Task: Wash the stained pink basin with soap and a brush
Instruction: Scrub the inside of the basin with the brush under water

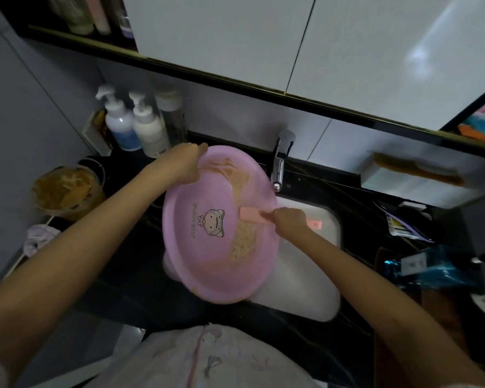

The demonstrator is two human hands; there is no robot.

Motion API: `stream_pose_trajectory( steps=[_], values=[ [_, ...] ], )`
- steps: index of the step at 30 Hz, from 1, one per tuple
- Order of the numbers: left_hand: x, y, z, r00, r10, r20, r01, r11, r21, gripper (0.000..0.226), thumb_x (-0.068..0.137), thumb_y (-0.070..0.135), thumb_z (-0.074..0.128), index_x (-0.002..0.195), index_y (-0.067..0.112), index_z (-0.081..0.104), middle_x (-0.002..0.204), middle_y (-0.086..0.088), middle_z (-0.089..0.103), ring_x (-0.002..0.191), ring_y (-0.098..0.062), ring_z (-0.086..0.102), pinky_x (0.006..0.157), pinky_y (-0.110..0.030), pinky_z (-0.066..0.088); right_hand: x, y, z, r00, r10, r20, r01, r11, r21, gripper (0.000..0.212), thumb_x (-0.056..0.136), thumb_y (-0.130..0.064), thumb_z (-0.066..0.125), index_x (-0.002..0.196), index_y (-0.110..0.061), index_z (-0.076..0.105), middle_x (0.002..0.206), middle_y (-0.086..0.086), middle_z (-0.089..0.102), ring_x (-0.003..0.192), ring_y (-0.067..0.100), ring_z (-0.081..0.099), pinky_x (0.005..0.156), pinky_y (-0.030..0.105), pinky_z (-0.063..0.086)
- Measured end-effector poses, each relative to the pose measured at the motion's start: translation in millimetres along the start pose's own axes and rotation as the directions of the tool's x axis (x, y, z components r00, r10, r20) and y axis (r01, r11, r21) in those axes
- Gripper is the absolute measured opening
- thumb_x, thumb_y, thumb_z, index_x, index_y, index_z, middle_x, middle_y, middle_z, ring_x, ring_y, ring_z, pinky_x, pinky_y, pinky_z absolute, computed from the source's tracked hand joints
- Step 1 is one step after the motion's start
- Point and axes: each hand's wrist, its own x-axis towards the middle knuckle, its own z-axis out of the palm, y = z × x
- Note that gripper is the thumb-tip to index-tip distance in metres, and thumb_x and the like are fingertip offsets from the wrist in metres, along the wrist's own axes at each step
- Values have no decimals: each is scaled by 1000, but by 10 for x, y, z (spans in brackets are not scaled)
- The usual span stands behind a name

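Note:
The pink basin [205, 264] is tilted over the left part of the white sink [308, 287], its inside facing me. Brown stains streak its upper wall and its lower right side; a cartoon figure is printed at its centre. My left hand [186, 163] grips the basin's upper left rim. My right hand [289, 221] holds a pink brush [254, 214] whose head lies against the basin's inner right wall, with the handle end sticking out behind the hand.
A chrome tap [280, 161] stands just behind the basin. Two pump bottles [135, 124] and a jar stand at the back left. A tub of brown mess [66, 191] sits on the left counter. Packets and a blue bag [429, 266] crowd the right counter.

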Motion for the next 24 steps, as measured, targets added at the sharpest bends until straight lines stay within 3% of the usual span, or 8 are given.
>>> stream_pose_trajectory(
  steps=[3,7,9,11,14,18,21,24],
  values=[
    [-17,-61,58,999,-26,-20,25,998,-54,41,77,1,55,116,5,45,98,-18,56,84,-28,52,65,-36,44,-255,-124,114,975,-30,218,15,997,70,41,97,-20,41,137,-28,44,118,7,57,103,25,58,72,29,40],
    [-93,-83,163,991,-69,-116,62,996,-63,52,78,2,56,128,6,43,111,-23,55,96,-36,55,73,-40,47,-682,-392,385,919,-163,358,-31,877,479,50,99,-47,35,111,-8,64,99,9,66,87,24,62,75,32,47],
    [-174,-81,225,974,-108,-200,100,994,-48,62,78,2,58,136,5,38,118,-26,52,104,-41,54,80,-42,46,-827,-533,331,886,-276,373,4,809,588,39,100,-38,38,121,-15,61,90,6,64,74,20,60,65,26,47],
    [-279,-72,300,957,-142,-253,130,989,-66,59,76,-4,56,133,0,40,116,-28,53,102,-43,54,77,-44,46,-928,-623,249,834,-350,428,-70,702,709,37,98,-20,42,134,-27,49,70,1,50,51,12,39,44,18,32],
    [-419,-110,398,915,-224,-335,193,973,-123,47,74,-7,54,121,-5,47,112,-29,53,99,-44,53,75,-45,46,-970,-551,198,762,-444,471,-131,606,785,45,95,-12,44,135,-30,48,63,1,40,47,8,27,40,16,22],
    [-572,-208,467,884,-232,-407,186,971,-149,48,73,-12,51,120,-5,49,113,-29,51,99,-44,52,73,-47,45,-802,-312,161,811,-323,487,-42,799,599,34,96,-25,45,128,-21,57,67,-1,47,47,9,36,43,18,30],
    [-585,-190,462,890,-223,-399,186,974,-128,47,73,-11,53,119,-6,48,115,-30,50,100,-46,51,74,-49,45,-582,-104,149,966,-65,249,-6,961,275,36,99,-33,41,131,-23,52,104,6,62,85,22,59,68,28,43],
    [-544,-169,470,892,-228,-391,189,973,-136,44,73,-11,53,117,-7,49,114,-30,51,99,-45,52,74,-48,44,-600,31,182,1000,6,7,-6,1000,-20,62,92,-9,40,146,-37,28,111,10,59,97,29,60,66,32,39]
  ],
)
